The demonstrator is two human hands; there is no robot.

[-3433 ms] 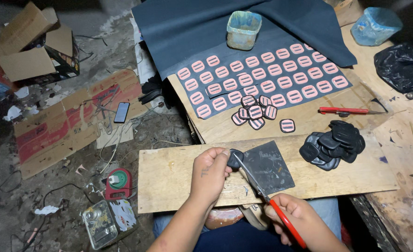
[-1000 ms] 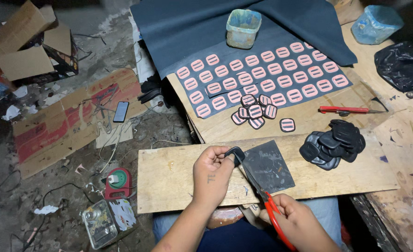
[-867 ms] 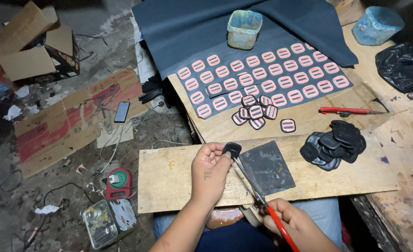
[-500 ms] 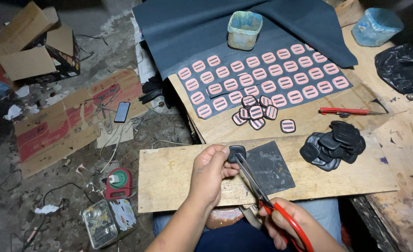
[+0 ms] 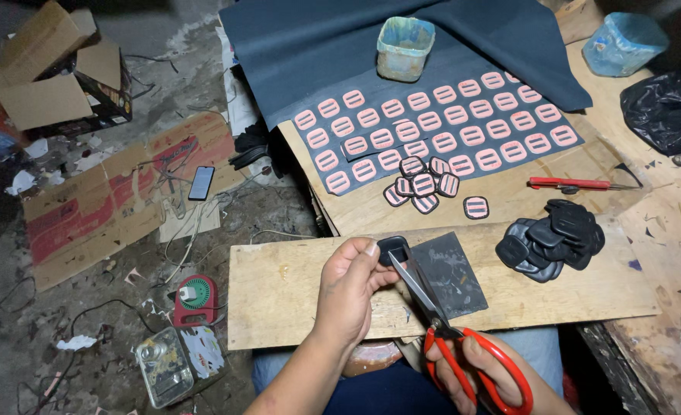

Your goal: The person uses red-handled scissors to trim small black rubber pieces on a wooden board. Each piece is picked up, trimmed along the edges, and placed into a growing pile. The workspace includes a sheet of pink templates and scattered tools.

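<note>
1. One small black piece (image 5: 392,247) was pinched in the left hand (image 5: 348,292) over the wooden board (image 5: 279,292).
2. Red-handled scissors (image 5: 452,338), gripped by the right hand (image 5: 483,380), were set against it.
3. Trimmed black pieces (image 5: 552,240) were heaped rightward; many pink-backed pieces (image 5: 440,123) remained uncut.

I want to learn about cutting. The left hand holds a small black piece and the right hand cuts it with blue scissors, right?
Not quite: the scissors have red handles, not blue, as the head view shows. The left hand does hold the small black piece, and the right hand works the scissors.
</note>
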